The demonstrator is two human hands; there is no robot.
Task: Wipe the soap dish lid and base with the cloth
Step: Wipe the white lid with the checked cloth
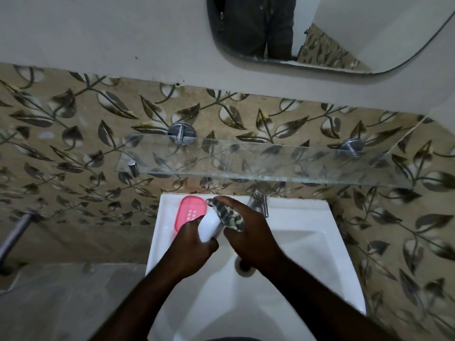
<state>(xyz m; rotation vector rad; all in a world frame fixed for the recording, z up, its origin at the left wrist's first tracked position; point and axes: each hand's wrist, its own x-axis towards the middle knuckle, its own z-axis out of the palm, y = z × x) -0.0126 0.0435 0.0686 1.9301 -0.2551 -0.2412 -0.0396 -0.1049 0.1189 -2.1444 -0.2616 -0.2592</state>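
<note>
Lid (209,227) gripped in left hand (194,244), cloth (229,215) bunched in right hand (248,232): rotate lid, wipe all faces, then base (190,210).

A white sink (307,212) is mounted against leaf-patterned wall tiles (73,143). A chrome tap (258,200) stands at its far rim, and the drain (243,265) sits in the basin. A glass shelf (246,158) on two metal brackets (181,134) hangs above the sink. A mirror (344,33) is fixed above the shelf. A metal bar (17,232) projects at the left.
</note>
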